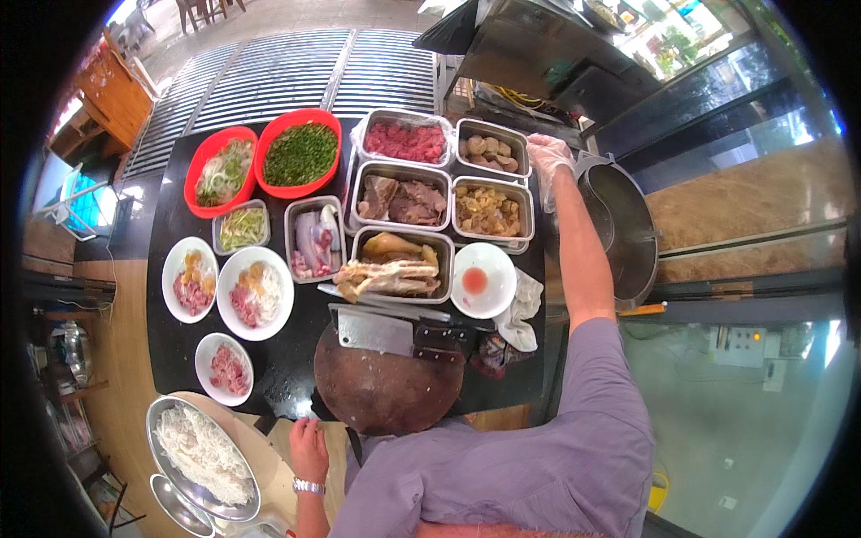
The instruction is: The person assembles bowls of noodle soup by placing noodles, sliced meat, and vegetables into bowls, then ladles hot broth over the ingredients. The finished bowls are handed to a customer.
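Observation:
My right hand [549, 160], in a thin clear plastic glove, is stretched far out beside the steel tray of meatballs [491, 152]. Its fingers look loosely apart at the tray's right end, with nothing visible in them. My bare left hand [308, 451], with a metal watch at the wrist, is low at the table's near edge, fingers extended and apparently holding nothing. Between my arms a round wooden chopping board [381, 386] bears a cleaver [372, 331] with a dark handle. Below the meatballs sits a tray of yellowish chopped pieces [487, 212].
Trays of raw red meat [404, 142], cooked meat slices [404, 199] and chicken [391, 269] fill the table's middle. Red bowls of chopped greens [302, 154] and onions [222, 170] stand far left. White noodles [204, 451] lie lower left. A large pot [617, 224] stands at right.

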Motion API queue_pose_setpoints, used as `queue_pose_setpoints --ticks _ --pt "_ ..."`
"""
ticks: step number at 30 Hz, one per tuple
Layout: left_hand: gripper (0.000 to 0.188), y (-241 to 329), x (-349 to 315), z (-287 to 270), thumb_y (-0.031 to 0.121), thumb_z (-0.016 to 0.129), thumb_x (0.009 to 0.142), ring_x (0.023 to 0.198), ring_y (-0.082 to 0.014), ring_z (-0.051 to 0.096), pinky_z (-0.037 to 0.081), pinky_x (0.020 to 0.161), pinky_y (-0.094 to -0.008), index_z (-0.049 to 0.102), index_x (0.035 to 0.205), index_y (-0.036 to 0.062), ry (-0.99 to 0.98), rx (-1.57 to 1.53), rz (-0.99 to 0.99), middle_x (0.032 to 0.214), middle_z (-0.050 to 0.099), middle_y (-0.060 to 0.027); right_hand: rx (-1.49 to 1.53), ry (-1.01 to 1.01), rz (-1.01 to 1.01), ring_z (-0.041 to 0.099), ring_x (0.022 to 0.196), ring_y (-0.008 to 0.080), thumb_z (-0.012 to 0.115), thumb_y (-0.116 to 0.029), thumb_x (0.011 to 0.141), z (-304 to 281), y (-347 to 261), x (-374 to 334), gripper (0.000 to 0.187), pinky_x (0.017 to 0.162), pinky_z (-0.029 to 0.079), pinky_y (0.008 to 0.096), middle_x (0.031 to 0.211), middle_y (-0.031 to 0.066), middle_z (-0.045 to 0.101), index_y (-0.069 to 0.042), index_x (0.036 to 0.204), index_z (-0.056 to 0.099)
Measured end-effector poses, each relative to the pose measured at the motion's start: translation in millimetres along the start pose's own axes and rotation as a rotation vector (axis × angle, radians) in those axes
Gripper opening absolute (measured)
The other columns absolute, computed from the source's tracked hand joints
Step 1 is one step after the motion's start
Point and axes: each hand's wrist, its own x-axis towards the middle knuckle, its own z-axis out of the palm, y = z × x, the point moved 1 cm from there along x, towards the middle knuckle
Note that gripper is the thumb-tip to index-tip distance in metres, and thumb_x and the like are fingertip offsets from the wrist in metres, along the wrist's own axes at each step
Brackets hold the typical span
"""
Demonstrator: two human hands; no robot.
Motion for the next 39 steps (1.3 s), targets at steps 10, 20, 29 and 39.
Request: queue_pose_setpoints --ticks 10,20,29,39 --pt "0.041 74.7 -14.6 40.2 0.003 0.072 0.088 0.120 -0.0394 0.058 0.048 0.104 -0.0458 0.066 0.128 0.0030 -0.012 0.045 -0.110 0.130 0.061 -0.0206 -0.628 -0.364 -0.314 0.062 0.128 0.0325 0.063 -0.030 0.092 62.8 27.1 40.5 0.046 0.111 0.049 0.0404 0.139 0.0137 0.065 -0.017 0.135 0.068" --pt "0.042 96.1 7.4 41.5 0.001 0.074 0.085 0.119 -0.0389 0.059 0.050 0.101 -0.0452 0.067 0.126 0.0031 -0.019 0.055 -0.121 0.128 0.062 -0.0198 -0.382 -0.419 -0.119 0.069 0.116 0.0308 0.071 -0.029 0.087 86.8 57.3 79.4 0.043 0.103 0.052 0.0398 0.122 0.0149 0.074 -0.013 0.127 0.073" --pt "0.040 102.5 18.3 40.6 0.002 0.075 0.086 0.116 -0.0381 0.062 0.051 0.101 -0.0445 0.068 0.125 0.0031 -0.053 0.083 -0.132 0.127 0.063 -0.0187 -0.590 -0.340 -0.230 0.069 0.111 0.0401 0.062 -0.027 0.091 106.3 44.9 77.4 0.033 0.098 0.054 0.0463 0.114 0.0189 0.074 -0.009 0.115 0.076" --pt "0.038 112.8 16.7 43.8 0.000 0.074 0.086 0.116 -0.0388 0.061 0.051 0.100 -0.0447 0.068 0.124 0.0021 0.007 0.013 -0.107 0.126 0.063 -0.0190 -0.631 -0.308 -0.306 0.069 0.112 0.0400 0.054 -0.020 0.096 109.2 53.0 77.7 0.030 0.093 0.056 0.0459 0.117 0.0213 0.073 -0.005 0.112 0.074"
